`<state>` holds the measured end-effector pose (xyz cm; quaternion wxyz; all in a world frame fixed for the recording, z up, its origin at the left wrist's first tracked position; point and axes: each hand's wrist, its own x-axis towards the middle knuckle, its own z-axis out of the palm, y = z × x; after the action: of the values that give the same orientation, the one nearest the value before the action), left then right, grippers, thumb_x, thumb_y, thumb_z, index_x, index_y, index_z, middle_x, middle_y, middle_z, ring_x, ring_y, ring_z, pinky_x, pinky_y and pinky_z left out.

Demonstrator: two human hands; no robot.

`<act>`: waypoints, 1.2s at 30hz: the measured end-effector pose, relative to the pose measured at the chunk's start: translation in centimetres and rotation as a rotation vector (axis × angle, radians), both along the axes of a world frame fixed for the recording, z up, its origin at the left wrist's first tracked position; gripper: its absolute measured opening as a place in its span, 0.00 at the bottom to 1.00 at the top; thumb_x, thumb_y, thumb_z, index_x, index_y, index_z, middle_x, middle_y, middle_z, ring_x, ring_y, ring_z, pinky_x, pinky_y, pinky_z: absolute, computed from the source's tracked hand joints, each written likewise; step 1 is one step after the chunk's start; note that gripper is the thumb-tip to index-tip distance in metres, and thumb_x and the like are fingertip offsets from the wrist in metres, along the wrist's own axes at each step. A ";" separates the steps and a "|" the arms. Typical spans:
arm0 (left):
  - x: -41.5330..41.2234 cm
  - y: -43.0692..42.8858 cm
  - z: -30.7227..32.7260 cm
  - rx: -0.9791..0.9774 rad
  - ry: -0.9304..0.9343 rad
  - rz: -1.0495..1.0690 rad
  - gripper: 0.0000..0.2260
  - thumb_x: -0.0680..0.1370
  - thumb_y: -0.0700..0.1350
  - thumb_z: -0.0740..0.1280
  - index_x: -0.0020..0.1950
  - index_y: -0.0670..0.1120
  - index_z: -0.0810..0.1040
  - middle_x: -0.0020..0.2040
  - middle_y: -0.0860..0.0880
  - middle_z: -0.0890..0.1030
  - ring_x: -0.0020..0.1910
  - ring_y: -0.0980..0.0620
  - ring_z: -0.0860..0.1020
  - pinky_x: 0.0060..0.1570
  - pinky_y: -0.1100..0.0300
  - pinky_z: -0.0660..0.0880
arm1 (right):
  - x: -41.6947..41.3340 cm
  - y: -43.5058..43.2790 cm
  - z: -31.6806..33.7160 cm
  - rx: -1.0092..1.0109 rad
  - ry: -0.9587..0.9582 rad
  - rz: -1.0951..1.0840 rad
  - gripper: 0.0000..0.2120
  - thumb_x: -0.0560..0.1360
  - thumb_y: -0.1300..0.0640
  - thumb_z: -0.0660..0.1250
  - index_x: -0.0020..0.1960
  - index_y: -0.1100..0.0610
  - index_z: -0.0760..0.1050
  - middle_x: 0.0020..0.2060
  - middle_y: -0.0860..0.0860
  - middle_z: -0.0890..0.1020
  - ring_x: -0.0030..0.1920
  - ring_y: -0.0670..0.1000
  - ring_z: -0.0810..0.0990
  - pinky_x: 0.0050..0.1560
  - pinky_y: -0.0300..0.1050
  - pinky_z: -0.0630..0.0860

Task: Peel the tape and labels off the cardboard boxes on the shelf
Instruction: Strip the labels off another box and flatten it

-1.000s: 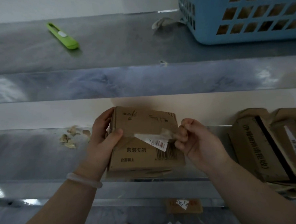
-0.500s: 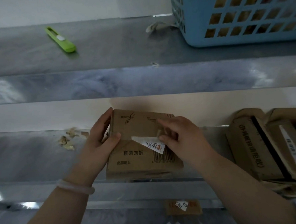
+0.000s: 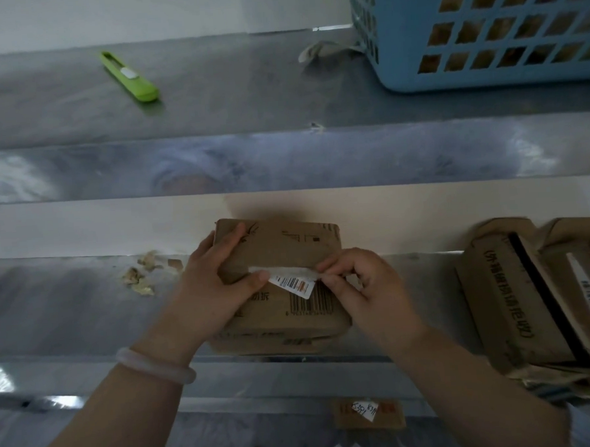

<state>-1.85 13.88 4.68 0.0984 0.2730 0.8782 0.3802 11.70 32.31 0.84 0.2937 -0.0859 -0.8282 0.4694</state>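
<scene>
Cardboard box stands on the lower shelf, near the front edge. Left hand grips its left side, thumb pressed on the face. Right hand pinches the right end of the barcode label, which is partly lifted. Step: mid-peel. Next move likely needs a steady pull across the face with the box braced. More boxes wait at right.

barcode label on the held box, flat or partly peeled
Partly peeled: the barcode label lifts off the cardboard box, its end pinched by the right hand.
</scene>
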 end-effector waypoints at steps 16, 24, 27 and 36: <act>-1.3 -0.1 -2.1 0.049 -0.166 0.025 0.30 0.73 0.53 0.71 0.73 0.63 0.63 0.72 0.59 0.66 0.65 0.56 0.68 0.67 0.55 0.66 | -0.5 1.4 -0.1 -1.466 0.099 -0.123 0.12 0.81 0.62 0.58 0.40 0.60 0.73 0.31 0.54 0.77 0.33 0.50 0.79 0.42 0.48 0.83; -1.6 0.3 -2.1 0.046 -0.169 0.024 0.30 0.74 0.53 0.71 0.73 0.62 0.63 0.71 0.57 0.67 0.65 0.56 0.69 0.63 0.58 0.67 | 0.3 1.4 -0.6 -0.733 -0.173 -0.213 0.09 0.73 0.59 0.72 0.52 0.50 0.82 0.43 0.44 0.85 0.48 0.46 0.84 0.53 0.41 0.79; -1.6 0.5 -1.9 0.032 -0.156 0.028 0.30 0.74 0.52 0.70 0.74 0.61 0.63 0.71 0.57 0.67 0.64 0.56 0.69 0.61 0.60 0.66 | 0.5 1.0 -0.5 -0.689 -0.231 -0.087 0.09 0.75 0.55 0.70 0.54 0.54 0.83 0.48 0.46 0.86 0.52 0.45 0.83 0.58 0.42 0.78; -1.2 0.8 -1.5 0.031 -0.151 0.043 0.29 0.75 0.49 0.70 0.74 0.58 0.65 0.68 0.57 0.69 0.60 0.57 0.69 0.57 0.64 0.65 | -1.0 2.4 -0.5 -0.980 -0.273 -0.074 0.08 0.73 0.65 0.71 0.52 0.63 0.81 0.43 0.58 0.86 0.45 0.54 0.84 0.52 0.48 0.81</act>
<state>-3.08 14.73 3.16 0.1521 0.2261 0.8679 0.4153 10.74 34.71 0.30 0.1245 -0.3033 -0.5380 0.7765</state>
